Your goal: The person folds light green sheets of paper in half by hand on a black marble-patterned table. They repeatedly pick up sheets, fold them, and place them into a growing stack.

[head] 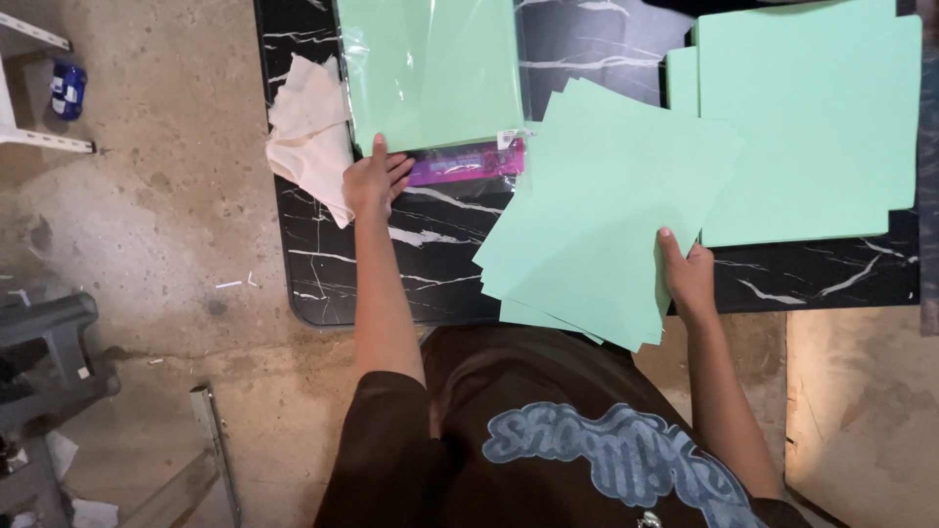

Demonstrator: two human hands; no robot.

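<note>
Closest to my lens is the dark brown shirt with pale blue lettering, filling the 6 o'clock part of the view. From it I see both bare forearms reach up to the black marble-patterned tabletop. My right hand, at about 4 o'clock, pinches the lower right edge of a loose fan of mint-green paper sheets, thumb on top and the other fingers hidden beneath; the fan lies tilted across the middle of the table, its lower corner hanging past the table's near edge. My left hand, near 10 o'clock, presses flat, fingers together, on the bottom edge of a clear plastic packet of mint-green paper with a purple label strip. Just left of that hand lies a crumpled cream cloth. At 2 o'clock rests a squared stack of mint-green sheets.
</note>
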